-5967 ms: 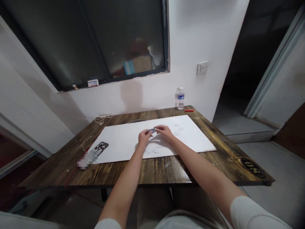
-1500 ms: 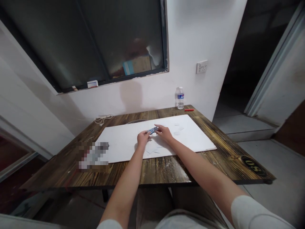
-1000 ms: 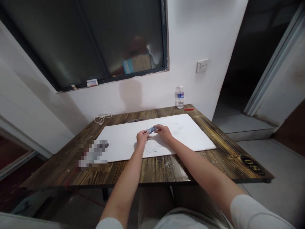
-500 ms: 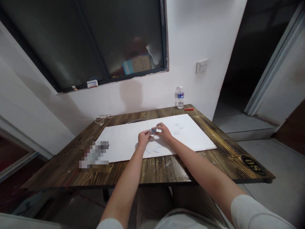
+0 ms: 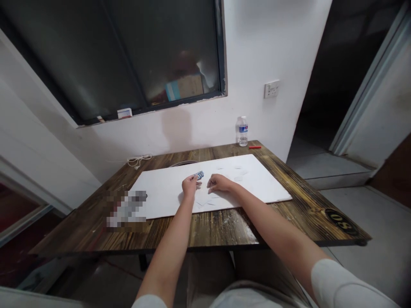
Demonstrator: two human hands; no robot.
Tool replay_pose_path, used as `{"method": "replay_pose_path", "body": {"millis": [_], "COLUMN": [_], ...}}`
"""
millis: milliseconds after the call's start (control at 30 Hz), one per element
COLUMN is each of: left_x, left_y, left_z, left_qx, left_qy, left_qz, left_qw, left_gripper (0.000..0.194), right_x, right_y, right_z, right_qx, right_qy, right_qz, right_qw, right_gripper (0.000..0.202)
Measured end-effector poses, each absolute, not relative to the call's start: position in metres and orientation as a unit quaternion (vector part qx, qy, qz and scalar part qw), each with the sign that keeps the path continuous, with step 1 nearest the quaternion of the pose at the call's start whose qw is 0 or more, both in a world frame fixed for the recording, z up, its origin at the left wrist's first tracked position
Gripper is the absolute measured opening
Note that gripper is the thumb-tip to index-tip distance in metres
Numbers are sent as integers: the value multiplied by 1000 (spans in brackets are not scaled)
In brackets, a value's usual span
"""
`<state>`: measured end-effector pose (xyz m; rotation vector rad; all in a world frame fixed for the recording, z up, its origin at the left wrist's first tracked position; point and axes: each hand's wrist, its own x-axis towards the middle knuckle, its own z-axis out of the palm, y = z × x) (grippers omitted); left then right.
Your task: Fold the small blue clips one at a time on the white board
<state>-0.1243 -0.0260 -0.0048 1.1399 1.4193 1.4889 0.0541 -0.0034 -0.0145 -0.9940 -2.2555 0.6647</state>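
Over the white board [image 5: 160, 192], the small blue piece [image 5: 200, 175] is pinched in the left hand's [image 5: 189, 185] grip; whether anything is held by the right hand [image 5: 221, 183], fingers curled, cannot be told. A light, edge-only pinch is best used here!

1 clear bottle [image 5: 243, 132] stands upright near 1 slim red stick [image 5: 255, 147].

Left hand [image 5: 189, 185] in a pinch, right hand [image 5: 221, 183] apart, palm-down, loosely curled, it seems
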Motion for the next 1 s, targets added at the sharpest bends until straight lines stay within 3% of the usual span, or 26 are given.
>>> {"method": "replay_pose_path", "body": {"millis": [267,733,800,1000], "left_x": [-123,-121,-121,-124], "left_y": [-26,-26,-26,-20], "left_z": [-5,-4,-5,-12], "left_qx": [454,452,454,470], "left_qy": [559,575,572,568], "left_qz": [578,566,567,554], "left_qw": [384,381,382,387], "left_gripper": [32,28,28,23], "right_x": [70,69,68,56], "right_y": [-2,-7,-8,-10], "right_z": [1,5,4,-8], "right_qx": [-385,-430,-438,-444], "right_qy": [-857,-853,-838,-726], "right_qz": [294,264,269,249], "right_qw": [177,137,180,461], "right_gripper": [26,24,21,12]}}
